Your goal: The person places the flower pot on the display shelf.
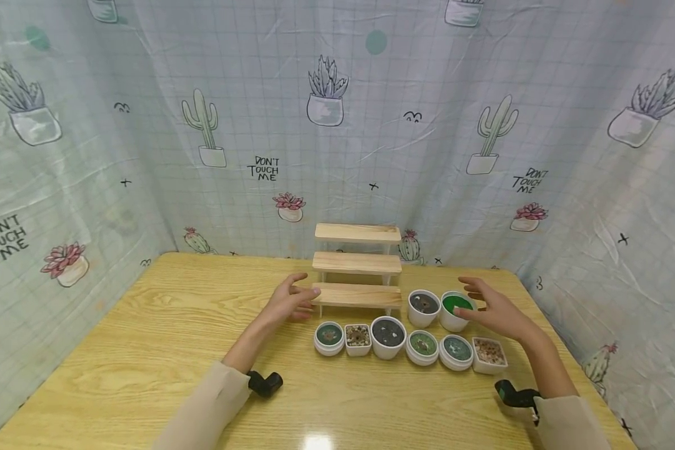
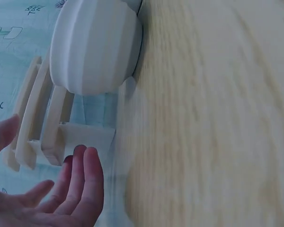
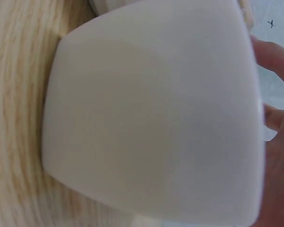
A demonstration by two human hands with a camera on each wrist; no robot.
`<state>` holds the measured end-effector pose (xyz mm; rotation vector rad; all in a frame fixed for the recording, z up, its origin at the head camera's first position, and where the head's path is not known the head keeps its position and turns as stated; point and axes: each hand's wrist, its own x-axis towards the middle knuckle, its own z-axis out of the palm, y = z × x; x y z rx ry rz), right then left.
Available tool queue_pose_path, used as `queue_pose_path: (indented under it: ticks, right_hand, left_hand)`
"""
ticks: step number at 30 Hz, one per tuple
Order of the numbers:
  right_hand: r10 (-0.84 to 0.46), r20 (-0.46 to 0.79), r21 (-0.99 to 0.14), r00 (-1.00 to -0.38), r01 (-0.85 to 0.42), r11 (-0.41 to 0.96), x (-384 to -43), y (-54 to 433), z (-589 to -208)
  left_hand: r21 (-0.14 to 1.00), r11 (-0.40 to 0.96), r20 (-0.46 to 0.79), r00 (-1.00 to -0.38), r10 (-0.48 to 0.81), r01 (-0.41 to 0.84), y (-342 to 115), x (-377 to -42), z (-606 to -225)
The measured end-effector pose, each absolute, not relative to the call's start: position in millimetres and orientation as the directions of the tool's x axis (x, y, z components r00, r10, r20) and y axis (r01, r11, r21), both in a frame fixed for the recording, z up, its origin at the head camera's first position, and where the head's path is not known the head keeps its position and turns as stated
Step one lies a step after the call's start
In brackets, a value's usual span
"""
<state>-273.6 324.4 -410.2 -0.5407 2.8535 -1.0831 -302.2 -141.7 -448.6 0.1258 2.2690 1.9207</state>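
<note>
A three-tiered wooden stand (image 1: 357, 295) with clear supports is at the back of the table. Beside its lowest tier's left end, my left hand (image 1: 284, 303) has its fingers loosely bent around air. The left wrist view shows those fingertips close by the end of the tiers (image 2: 51, 137). Over at the right, my right hand (image 1: 497, 311) hovers with spread fingers, its thumb overlapping the rim of a round white pot with a bright green top (image 1: 457, 320). A round white pot with a dark top (image 1: 424, 315) stands just left of that one.
A front row on the table (image 1: 163, 350) holds several white pots, among them a pebble-topped square pot (image 1: 490, 353), a larger dark-topped pot (image 1: 388, 340) and a small green-topped pot (image 1: 329, 337). A cactus-print curtain (image 1: 371, 156) hangs right behind the table.
</note>
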Motion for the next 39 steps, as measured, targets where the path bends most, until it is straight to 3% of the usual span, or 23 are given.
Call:
queue_pose_path:
  ticks: [7,18,30,39]
  right_hand:
    - [-0.349,0.074,-0.711,-0.934,-0.294,0.639,-278.5,324.3,-415.8]
    - [-0.341,0.022,-0.809,-0.94,-0.217,0.546,-283.3,327.9,-426.9]
    - [-0.358,0.001,-0.845,-0.934,-0.192,0.5,-286.5,330.9,-436.5]
    - [-0.35,0.001,-0.833,-0.937,-0.195,0.518,-285.0,335.0,-441.1]
  left_hand:
    - [0.982,0.165,-0.123,-0.976,0.181,-0.093,-140.7,-303.8,-452.6]
    - [0.994,0.098,-0.064,-0.957,0.284,-0.037,-147.9,-306.8,-460.9]
    - [1.0,-0.004,0.026,-0.939,0.344,0.026,-147.6,-307.2,-476.2]
    - [1.0,-0.025,0.019,-0.919,0.395,0.01,-144.0,-307.7,-479.8]
